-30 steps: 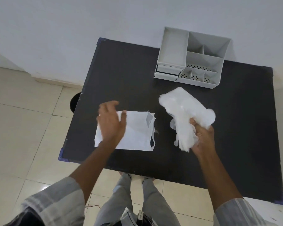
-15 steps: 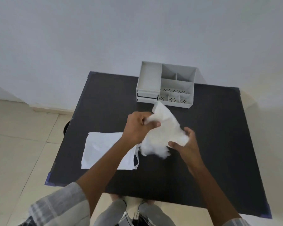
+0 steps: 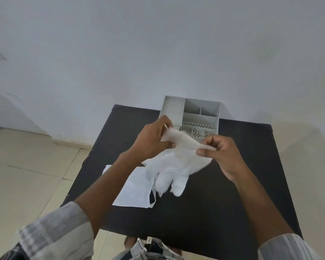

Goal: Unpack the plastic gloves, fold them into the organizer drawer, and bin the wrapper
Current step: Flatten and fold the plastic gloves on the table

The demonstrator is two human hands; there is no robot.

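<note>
Your left hand (image 3: 152,141) pinches the cuff edge of the plastic gloves (image 3: 176,162) between thumb and fingers, and your right hand (image 3: 221,156) pinches the opposite cuff edge the same way. The gloves hang in the air just in front of the organizer (image 3: 193,117), their fingers pointing toward you. Further from the organizer, the white wrapper (image 3: 135,190) lies flat on the black table (image 3: 233,203), partly under your left forearm. No writing is readable on the wrapper or organizer.

Grey-white striped sleeves (image 3: 60,235) pushed up w/ forearms bare; dark plaid garment (image 3: 150,248) at waist.
</note>
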